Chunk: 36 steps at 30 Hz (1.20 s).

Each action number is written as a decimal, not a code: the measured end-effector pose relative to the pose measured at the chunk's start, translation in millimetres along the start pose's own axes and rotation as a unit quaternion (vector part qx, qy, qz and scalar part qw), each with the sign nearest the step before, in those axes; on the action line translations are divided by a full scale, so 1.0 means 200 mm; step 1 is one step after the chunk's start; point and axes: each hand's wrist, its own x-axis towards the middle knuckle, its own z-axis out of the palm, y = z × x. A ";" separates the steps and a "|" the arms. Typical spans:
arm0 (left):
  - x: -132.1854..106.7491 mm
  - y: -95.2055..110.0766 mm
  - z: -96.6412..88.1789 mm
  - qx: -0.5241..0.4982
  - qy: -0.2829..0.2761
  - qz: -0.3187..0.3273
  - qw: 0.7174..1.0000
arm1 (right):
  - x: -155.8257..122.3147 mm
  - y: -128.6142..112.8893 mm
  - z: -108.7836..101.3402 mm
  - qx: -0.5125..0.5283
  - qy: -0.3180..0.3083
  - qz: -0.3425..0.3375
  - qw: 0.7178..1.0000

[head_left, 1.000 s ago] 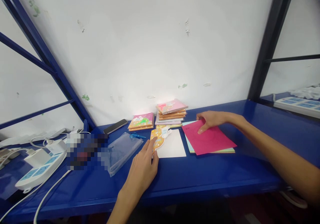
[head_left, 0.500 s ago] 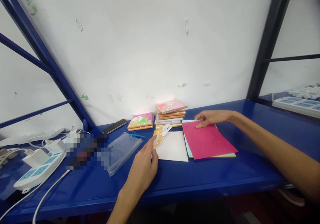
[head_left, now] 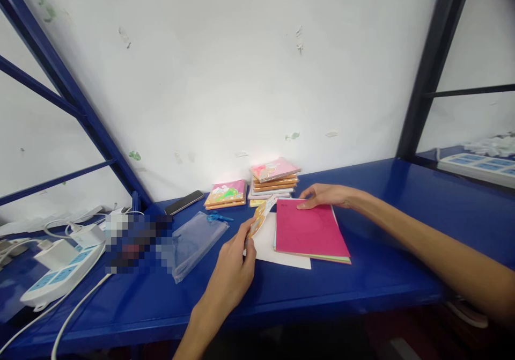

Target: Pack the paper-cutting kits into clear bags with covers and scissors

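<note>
My left hand (head_left: 231,271) pinches the lower edge of an orange and white picture cutout (head_left: 260,217) and holds it tilted up off the blue shelf (head_left: 314,290). A white sheet (head_left: 281,250) lies flat under it. My right hand (head_left: 325,195) grips the far edge of a stack of coloured paper with a magenta sheet (head_left: 308,230) on top. The stack partly overlaps the white sheet. Small picture books sit behind in two piles, the low pile (head_left: 226,194) to the left of the taller pile (head_left: 274,178).
A clear plastic pouch (head_left: 195,237) with a small blue clip (head_left: 219,218) lies left of my left hand, a dark phone (head_left: 185,202) behind it. White power strips (head_left: 56,277) with plugs and cables fill the far left. Another power strip (head_left: 478,165) rests beyond the dark upright post (head_left: 430,70).
My right hand has dragged the coloured paper stack leftward until it overlaps the white sheet. My left hand has lifted the cutout off the sheet and tilted it upright.
</note>
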 end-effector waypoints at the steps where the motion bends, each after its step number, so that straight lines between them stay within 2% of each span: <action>1: 0.00 0.00 0.00 -0.002 -0.001 0.004 1.000 | 0.01 0.00 0.01 0.010 0.018 0.007 1.000; 5: -0.01 0.03 0.02 -0.039 -0.010 0.003 0.999 | 0.02 0.00 0.08 0.044 0.064 -0.019 0.997; 7: -0.01 0.04 0.03 -0.118 -0.017 -0.014 0.993 | 0.03 0.00 0.12 0.059 0.065 -0.055 0.995; 9: -0.01 0.05 0.04 -0.224 0.001 -0.062 0.973 | 0.04 0.00 0.15 0.086 0.050 -0.082 0.992; 11: 0.00 0.06 0.04 -0.328 0.042 -0.134 0.934 | 0.05 0.01 0.17 0.131 0.029 -0.090 0.987; 13: 0.00 0.07 0.03 -0.426 0.071 -0.202 0.879 | 0.06 0.02 0.18 0.175 0.023 -0.086 0.981; 16: 0.01 0.09 0.02 -0.552 0.033 -0.232 0.800 | 0.08 0.02 0.19 0.218 0.043 -0.082 0.972; 18: 0.00 0.12 0.02 -0.592 -0.005 -0.235 0.771 | 0.08 0.02 0.22 0.252 0.047 -0.089 0.963; 20: 0.00 0.15 0.02 -0.602 -0.021 -0.241 0.761 | 0.09 0.02 0.25 0.288 0.051 -0.092 0.952; 23: -0.02 0.18 0.05 -0.587 -0.001 -0.254 0.768 | 0.08 0.00 0.31 0.317 0.051 -0.083 0.943; 27: -0.03 0.17 0.07 -0.560 0.039 -0.284 0.777 | 0.07 -0.02 0.36 0.333 -0.003 -0.088 0.939; 30: -0.02 0.15 0.04 -0.552 0.050 -0.290 0.780 | 0.05 -0.05 0.36 0.338 -0.030 -0.083 0.937; 32: -0.01 0.14 0.01 -0.562 0.046 -0.299 0.770 | 0.04 -0.08 0.35 0.314 -0.013 -0.062 0.947; 34: 0.00 0.13 -0.03 -0.582 0.033 -0.320 0.747 | 0.01 -0.09 0.32 0.270 0.016 -0.038 0.962; 36: 0.00 0.13 -0.06 -0.602 0.017 -0.342 0.722 | -0.02 -0.11 0.30 0.248 0.006 -0.009 0.969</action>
